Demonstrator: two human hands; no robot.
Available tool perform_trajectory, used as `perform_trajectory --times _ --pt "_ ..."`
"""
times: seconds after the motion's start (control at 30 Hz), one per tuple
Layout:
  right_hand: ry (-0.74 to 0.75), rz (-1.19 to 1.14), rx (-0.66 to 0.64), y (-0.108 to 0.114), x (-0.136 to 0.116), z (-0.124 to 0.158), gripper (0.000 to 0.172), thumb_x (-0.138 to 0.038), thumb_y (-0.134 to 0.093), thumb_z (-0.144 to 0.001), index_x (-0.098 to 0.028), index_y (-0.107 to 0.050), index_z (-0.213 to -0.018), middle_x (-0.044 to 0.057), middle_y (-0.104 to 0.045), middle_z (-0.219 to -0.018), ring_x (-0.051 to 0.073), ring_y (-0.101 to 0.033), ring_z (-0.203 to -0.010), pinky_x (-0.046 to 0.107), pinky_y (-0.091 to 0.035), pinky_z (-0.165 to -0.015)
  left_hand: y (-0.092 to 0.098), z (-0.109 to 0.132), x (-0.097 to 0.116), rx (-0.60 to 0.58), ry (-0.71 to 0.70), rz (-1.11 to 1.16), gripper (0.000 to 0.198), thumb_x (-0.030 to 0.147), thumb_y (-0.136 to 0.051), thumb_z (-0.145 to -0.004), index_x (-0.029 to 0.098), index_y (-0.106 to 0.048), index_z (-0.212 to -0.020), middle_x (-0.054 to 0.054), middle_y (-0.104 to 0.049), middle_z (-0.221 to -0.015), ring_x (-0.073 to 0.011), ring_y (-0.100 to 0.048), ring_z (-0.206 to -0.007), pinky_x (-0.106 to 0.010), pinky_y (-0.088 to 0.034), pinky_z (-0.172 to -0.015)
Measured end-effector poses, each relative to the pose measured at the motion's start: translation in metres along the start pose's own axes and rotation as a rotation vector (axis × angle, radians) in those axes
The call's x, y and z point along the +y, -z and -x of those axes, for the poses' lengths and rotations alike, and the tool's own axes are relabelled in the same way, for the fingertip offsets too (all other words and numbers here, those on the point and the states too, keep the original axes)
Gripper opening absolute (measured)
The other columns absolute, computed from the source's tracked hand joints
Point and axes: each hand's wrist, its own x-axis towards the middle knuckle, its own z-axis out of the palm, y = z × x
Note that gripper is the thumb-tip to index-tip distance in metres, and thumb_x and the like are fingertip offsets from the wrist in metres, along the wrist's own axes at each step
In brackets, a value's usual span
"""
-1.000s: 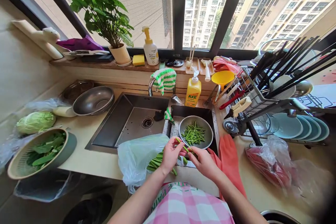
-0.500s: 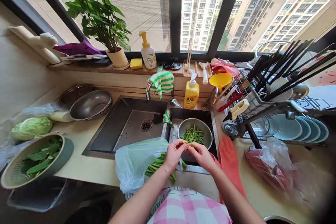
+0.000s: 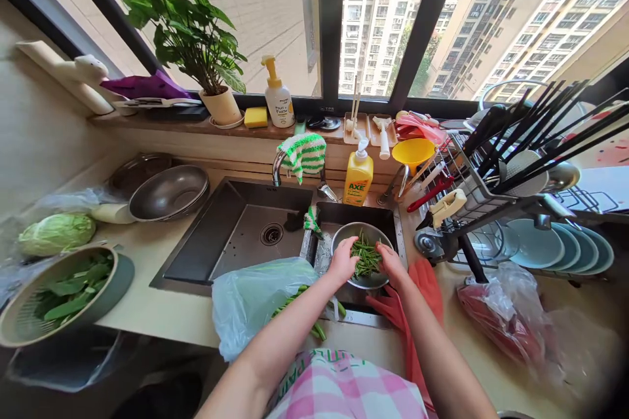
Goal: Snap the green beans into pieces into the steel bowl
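A steel bowl (image 3: pixel 345 234) stands in the small right-hand sink basin with a heap of cut green beans (image 3: pixel 366 256) inside. My left hand (image 3: pixel 344 262) reaches in over its left side, fingers apart at the edge of the heap. Opposite it, my right hand (image 3: pixel 391 263) lies over the right rim with fingers stretched toward the beans. Whether the fingertips press on the beans is hard to see. Below my left forearm, long green beans (image 3: pixel 318 330) stick out of a pale plastic bag (image 3: pixel 255 294) on the counter edge.
Red rubber gloves (image 3: pixel 426 291) hang by the basin's right side. A yellow soap bottle (image 3: pixel 358 178) stands behind it, a knife rack (image 3: pixel 466 173) to the right. Left are the large basin (image 3: pixel 240 236), a wok (image 3: pixel 170 191) and a colander (image 3: pixel 116 281) of leaves.
My hands were together in front of the bowl, pinching a small green piece. They have separated and moved forward into the bowl, one on each side of the beans.
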Motion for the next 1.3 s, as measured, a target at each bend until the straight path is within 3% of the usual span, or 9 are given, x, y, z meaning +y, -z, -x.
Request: perform_trajectory --times 0.07,0.2,0.47,0.63,0.73,0.83,1.0,1.2,1.3 --pt "-0.119 -0.147 -0.019 0.003 0.0 0.005 0.031 -0.039 -0.05 -0.069 -0.017 -0.059 -0.089 0.004 -0.064 -0.075 0.009 -0.041 -0.042 0.022 -0.031 -0.04 0.002 -0.001 -0.013 0.002 0.004 -0.035 0.044 0.006 -0.057 -0.065 0.016 -0.058 -0.108 -0.01 -0.057 -0.112 -0.0176 -0.056 -0.087 -0.035 -0.046 -0.082" --pt "-0.132 -0.309 -0.349 -0.004 -0.009 0.033 0.035 -0.03 -0.058 -0.064 -0.017 -0.059 -0.096 0.004 -0.063 -0.082 0.011 -0.052 -0.059 0.023 -0.04 -0.054 0.003 0.011 -0.02 0.002 0.032 0.032 0.025 0.018 -0.056 -0.072 0.016 -0.063 -0.096 -0.008 -0.061 -0.095 -0.0165 -0.057 -0.082 -0.032 -0.046 -0.078" --pt "-0.005 0.053 -0.455 -0.024 0.001 0.066 0.03 -0.047 -0.049 -0.078 -0.02 -0.049 -0.092 0.001 -0.06 -0.075 0.013 -0.055 -0.065 0.025 -0.04 -0.058 0.018 0.03 -0.01 -0.02 0.171 0.373 0.009 0.02 -0.061 -0.067 0.015 -0.054 -0.065 0.002 -0.053 -0.06 -0.0099 -0.052 -0.057 -0.022 -0.042 -0.056" --pt "0.367 0.555 -0.301 -0.032 0.01 0.076 0.022 -0.036 -0.034 -0.085 -0.021 -0.046 -0.074 0.0 -0.05 -0.065 0.013 -0.044 -0.058 0.026 -0.033 -0.056 0.022 0.041 -0.005 0.058 0.26 0.542 0.018 0.027 -0.061 -0.068 0.017 -0.045 -0.068 0.005 -0.051 -0.059 -0.0101 -0.053 -0.053 -0.021 -0.041 -0.052" --pt "0.435 0.598 -0.172 -0.04 0.011 0.086 0.021 -0.033 -0.03 -0.085 -0.021 -0.043 -0.073 0.0 -0.048 -0.065 0.014 -0.042 -0.057 0.027 -0.031 -0.056 0.019 0.052 0.003 0.095 0.188 0.62 0.018 0.026 -0.062 -0.069 0.017 -0.047 -0.067 0.004 -0.052 -0.062 -0.01 -0.053 -0.057 -0.023 -0.045 -0.058" --pt "0.405 0.439 -0.095 -0.045 0.011 0.093 0.023 -0.036 -0.03 -0.084 -0.021 -0.041 -0.07 0.0 -0.047 -0.064 0.013 -0.041 -0.056 0.026 -0.033 -0.055 0.015 0.062 0.011 0.087 0.14 0.721 0.018 0.026 -0.063 -0.069 0.016 -0.049 -0.068 0.002 -0.055 -0.069 -0.01 -0.053 -0.062 -0.024 -0.046 -0.062" --pt "0.108 0.016 -0.089 -0.036 0.008 0.1 0.023 -0.044 -0.035 -0.08 -0.023 -0.04 -0.071 -0.006 -0.033 -0.051 0.011 -0.031 -0.043 0.024 -0.026 -0.043 0.014 0.075 0.015 0.135 0.191 0.813 0.022 0.029 -0.065 -0.068 0.016 -0.047 -0.068 0.003 -0.055 -0.065 -0.0085 -0.052 -0.058 -0.023 -0.046 -0.06" --pt "0.126 0.113 -0.461 -0.031 -0.002 0.118 0.033 -0.052 -0.044 -0.08 -0.02 -0.051 -0.087 -0.001 -0.051 -0.063 0.013 -0.048 -0.055 0.025 -0.037 -0.049 0.019 0.095 0.004 0.09 0.28 0.656 0.022 0.028 -0.066 -0.064 0.015 -0.048 -0.066 0.005 -0.051 -0.055 -0.0079 -0.048 -0.049 -0.02 -0.04 -0.051" --pt "0.15 0.23 -0.594 -0.042 0.004 0.128 0.032 -0.048 -0.042 -0.083 -0.02 -0.052 -0.092 -0.001 -0.054 -0.066 0.013 -0.051 -0.057 0.024 -0.038 -0.05 0.037 0.117 0.003 0.077 0.222 0.401 0.013 0.025 -0.061 -0.07 0.015 -0.056 -0.065 0.002 -0.052 -0.057 -0.0089 -0.048 -0.052 -0.021 -0.039 -0.051"
